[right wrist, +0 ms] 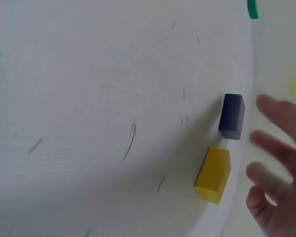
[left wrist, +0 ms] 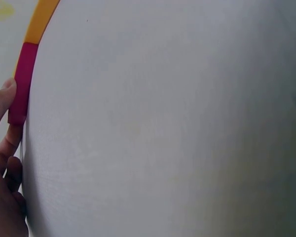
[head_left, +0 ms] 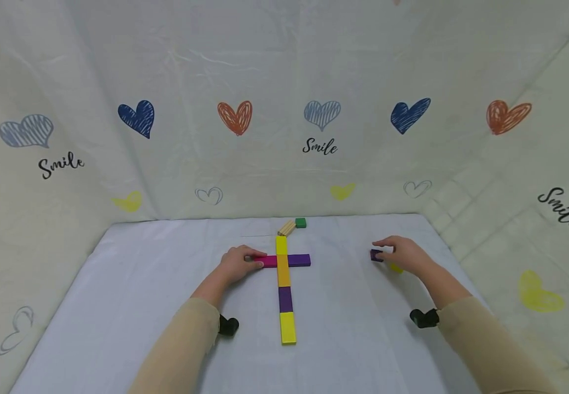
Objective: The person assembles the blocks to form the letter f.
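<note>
In the head view my left hand (head_left: 237, 264) holds a magenta block (head_left: 268, 261) between thumb and fingers. That block forms the left arm of a flat cross and meets an orange block (head_left: 283, 271). A purple block (head_left: 299, 260) makes the right arm. A yellow block (head_left: 282, 245) tops the upright; a purple block (head_left: 285, 299) and a long yellow block (head_left: 288, 328) continue it below. At the right, my right hand (head_left: 405, 254) hovers with spread fingers by a loose dark purple block (right wrist: 232, 113). A loose yellow block (right wrist: 213, 173) stands beside that one, partly hidden in the head view.
Beyond the cross, near the table's back edge, lie a few plain wooden sticks (head_left: 287, 227) and a green block (head_left: 301, 222). A white cloth (head_left: 166, 345) covers the table. Behind it hangs a sheet (head_left: 274, 169) printed with hearts.
</note>
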Demonstrator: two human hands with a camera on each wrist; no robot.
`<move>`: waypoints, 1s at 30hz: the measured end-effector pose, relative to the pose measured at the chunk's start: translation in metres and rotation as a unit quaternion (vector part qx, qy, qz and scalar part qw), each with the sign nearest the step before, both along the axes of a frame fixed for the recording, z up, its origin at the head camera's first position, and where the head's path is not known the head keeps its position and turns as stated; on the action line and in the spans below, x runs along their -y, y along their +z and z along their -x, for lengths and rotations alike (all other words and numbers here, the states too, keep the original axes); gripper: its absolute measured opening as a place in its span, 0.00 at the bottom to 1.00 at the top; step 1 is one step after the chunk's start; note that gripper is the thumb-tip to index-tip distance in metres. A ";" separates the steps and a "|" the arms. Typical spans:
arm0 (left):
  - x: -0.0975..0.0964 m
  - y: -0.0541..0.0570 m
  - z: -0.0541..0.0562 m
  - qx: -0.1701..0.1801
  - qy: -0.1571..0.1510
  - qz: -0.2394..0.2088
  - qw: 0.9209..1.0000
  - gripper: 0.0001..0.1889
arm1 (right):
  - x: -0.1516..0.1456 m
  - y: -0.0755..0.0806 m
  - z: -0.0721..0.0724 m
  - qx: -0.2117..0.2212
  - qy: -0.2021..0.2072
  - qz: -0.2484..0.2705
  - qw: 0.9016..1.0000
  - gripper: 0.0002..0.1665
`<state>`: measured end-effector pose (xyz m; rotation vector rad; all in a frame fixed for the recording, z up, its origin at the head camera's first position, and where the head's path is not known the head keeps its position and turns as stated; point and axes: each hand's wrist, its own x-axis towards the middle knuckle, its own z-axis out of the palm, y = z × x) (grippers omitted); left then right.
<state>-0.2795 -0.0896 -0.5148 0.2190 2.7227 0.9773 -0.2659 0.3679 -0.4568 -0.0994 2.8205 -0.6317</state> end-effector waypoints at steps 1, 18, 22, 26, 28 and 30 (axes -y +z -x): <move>0.000 -0.001 0.000 -0.001 -0.001 0.000 1.000 0.15 | -0.001 -0.001 0.000 0.005 0.001 0.001 1.000 0.28; 0.000 -0.002 0.002 0.000 0.004 -0.005 1.000 0.15 | -0.011 -0.016 0.000 -0.011 0.020 -0.003 1.000 0.24; 0.000 -0.003 0.001 0.003 0.003 -0.009 1.000 0.15 | -0.011 -0.018 0.000 -0.019 0.021 -0.008 1.000 0.25; 0.000 -0.002 0.000 0.005 0.003 -0.011 1.000 0.15 | -0.009 -0.017 0.001 -0.022 0.019 -0.007 1.000 0.25; -0.001 -0.001 0.000 0.004 0.005 -0.010 1.000 0.15 | -0.007 -0.015 0.002 -0.020 0.019 -0.007 1.000 0.25; -0.001 0.000 -0.001 0.003 0.007 -0.008 1.000 0.15 | -0.005 -0.013 0.004 -0.018 0.017 -0.007 1.000 0.25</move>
